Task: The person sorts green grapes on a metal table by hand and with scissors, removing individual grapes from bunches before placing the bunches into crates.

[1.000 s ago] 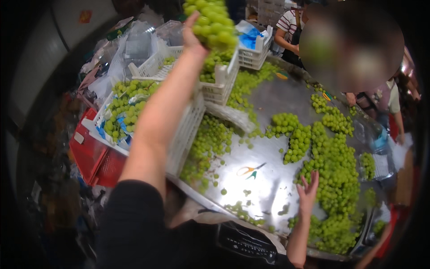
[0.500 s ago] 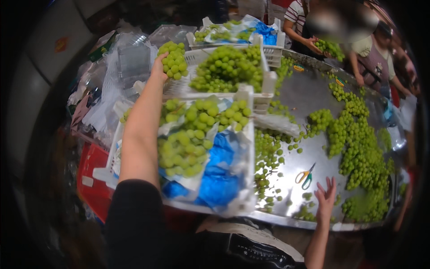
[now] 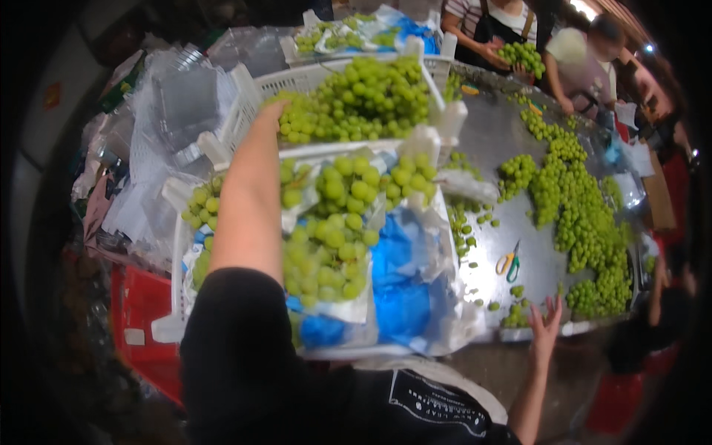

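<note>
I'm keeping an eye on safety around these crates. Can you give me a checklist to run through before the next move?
1. Left hand at the grapes in the middle white crate: ok, at their left end.
2. Left hand's grip secure: cannot tell, its fingertips are hidden.
3. Right hand free: ok, spread and empty.
4. Scissors apart from the right hand: ok, lying on the metal table.
5. Scissor blades closed: cannot tell, too small and blurred.
6. Table free of loose grapes: not ok, several lie scattered near the crates.
</note>
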`<action>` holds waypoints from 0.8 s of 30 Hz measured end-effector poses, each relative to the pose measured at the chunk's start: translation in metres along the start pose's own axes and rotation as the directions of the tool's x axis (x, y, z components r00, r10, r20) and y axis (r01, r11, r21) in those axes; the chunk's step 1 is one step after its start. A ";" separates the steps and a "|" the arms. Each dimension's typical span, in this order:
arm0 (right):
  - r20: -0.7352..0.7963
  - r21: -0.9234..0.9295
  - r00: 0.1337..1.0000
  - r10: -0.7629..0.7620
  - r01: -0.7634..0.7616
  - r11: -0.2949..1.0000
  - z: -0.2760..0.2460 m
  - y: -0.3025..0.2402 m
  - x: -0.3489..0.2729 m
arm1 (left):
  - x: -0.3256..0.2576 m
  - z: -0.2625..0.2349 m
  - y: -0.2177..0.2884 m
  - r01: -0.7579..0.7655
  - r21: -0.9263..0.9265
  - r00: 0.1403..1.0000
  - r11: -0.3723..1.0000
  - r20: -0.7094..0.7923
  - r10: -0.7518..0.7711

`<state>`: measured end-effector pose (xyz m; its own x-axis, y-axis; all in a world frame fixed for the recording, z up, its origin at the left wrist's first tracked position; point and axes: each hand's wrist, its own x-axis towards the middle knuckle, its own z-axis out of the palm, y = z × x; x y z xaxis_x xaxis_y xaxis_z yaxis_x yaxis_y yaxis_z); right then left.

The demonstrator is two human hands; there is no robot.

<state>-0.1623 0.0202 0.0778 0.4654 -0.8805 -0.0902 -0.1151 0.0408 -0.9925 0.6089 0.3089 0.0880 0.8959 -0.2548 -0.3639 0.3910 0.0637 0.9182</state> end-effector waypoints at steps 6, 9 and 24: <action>0.066 -0.011 0.998 0.002 -0.001 1.000 0.018 0.002 0.004 | -0.025 -0.001 -0.002 0.099 0.529 0.995 0.843 -0.080 -0.067; 0.110 -0.040 0.994 0.011 -0.007 0.999 0.023 -0.001 0.005 | -0.078 0.035 0.035 -0.222 0.906 0.975 0.359 0.199 0.101; 0.886 0.148 0.232 -0.401 0.678 0.720 0.165 -0.105 0.028 | -0.426 0.066 -0.019 -0.800 0.542 0.489 -0.257 0.838 0.243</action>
<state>0.0080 0.0691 0.1658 0.9319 0.1980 0.3040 0.3627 -0.4981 -0.7876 0.2058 0.3527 0.2358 0.3569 -0.9175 0.1759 -0.9316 -0.3355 0.1400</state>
